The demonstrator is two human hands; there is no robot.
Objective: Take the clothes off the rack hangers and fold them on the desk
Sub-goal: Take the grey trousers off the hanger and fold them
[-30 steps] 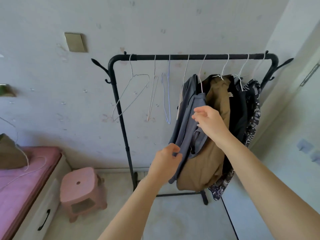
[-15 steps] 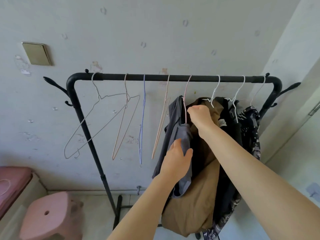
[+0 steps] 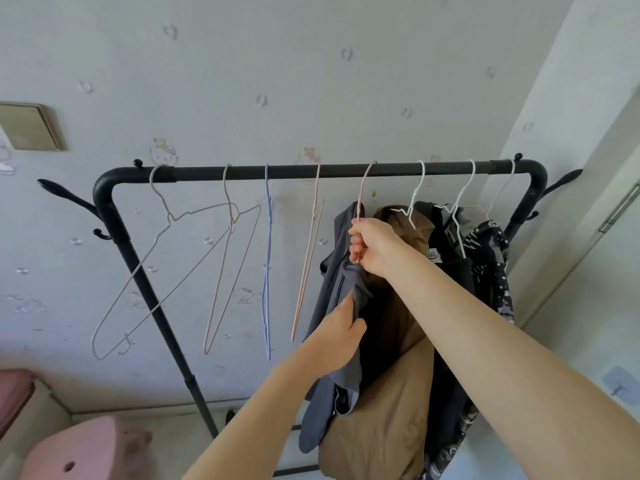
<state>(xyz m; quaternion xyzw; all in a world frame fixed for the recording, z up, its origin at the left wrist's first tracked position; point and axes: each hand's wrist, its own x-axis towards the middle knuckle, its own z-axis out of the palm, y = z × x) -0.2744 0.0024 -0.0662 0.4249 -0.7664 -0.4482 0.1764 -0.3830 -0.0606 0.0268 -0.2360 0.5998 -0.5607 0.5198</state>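
Head view, looking up a little at the black rack (image 3: 311,170): its bar runs across the wall with eight wire hangers hooked over it. The four hangers on the left hang bare, among them a blue hanger (image 3: 267,258) seen edge-on. The clothes crowd the right end: a grey garment (image 3: 337,299), then a tan garment (image 3: 391,375), a black garment (image 3: 446,271) and a dark patterned garment (image 3: 491,268) nearest the rack's right post.

The right hand (image 3: 372,249) is up at the neck of the pink hanger (image 3: 363,188), fingers curled round the wire and a gathered bit of the grey cloth just under the hook. I'd say it holds there to steady the hanger so it does not swing or jump off the bar. The left hand (image 3: 337,341) is lower, fingers and thumb closed on a fold of the same grey garment, which runs taut between the two hands. That looks like the pull that will slide the cloth off the wire.

So the step in hand seems to be freeing the grey piece; it is on the rack, not yet off. Three more garments wait beside it, touching one another, so a hard tug could drag the tan one askew.

The desk is not in sight. A pink stool (image 3: 86,448) sits low at the left, and a tan wall plate (image 3: 29,126) higher up.
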